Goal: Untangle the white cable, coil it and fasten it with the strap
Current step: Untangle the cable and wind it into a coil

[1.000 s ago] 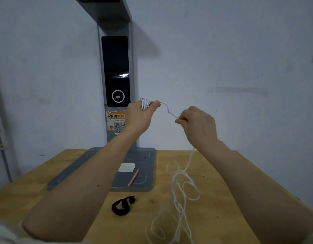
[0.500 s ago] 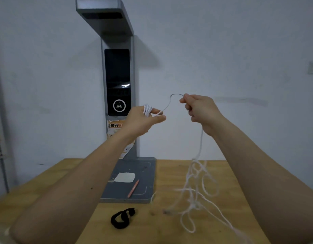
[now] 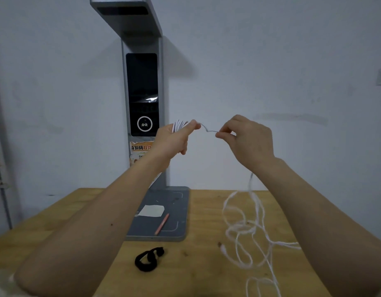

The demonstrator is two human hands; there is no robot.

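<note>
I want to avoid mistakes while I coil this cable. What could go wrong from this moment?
1. The loose white cable on the table lies in crossing loops; pulling with the right hand may tighten them into a knot.
2. The coil sits only in the left hand grip; its turns may slip off.
3. The black strap lies apart, so reaching it needs a free hand.

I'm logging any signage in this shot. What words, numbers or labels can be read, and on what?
"身份码取" on the orange sticker on the grey stand; it is cut off by the left hand.
The smaller print and the code pattern beneath it: too blurred to read.
The dark screen: a round icon, no readable text.
</note>
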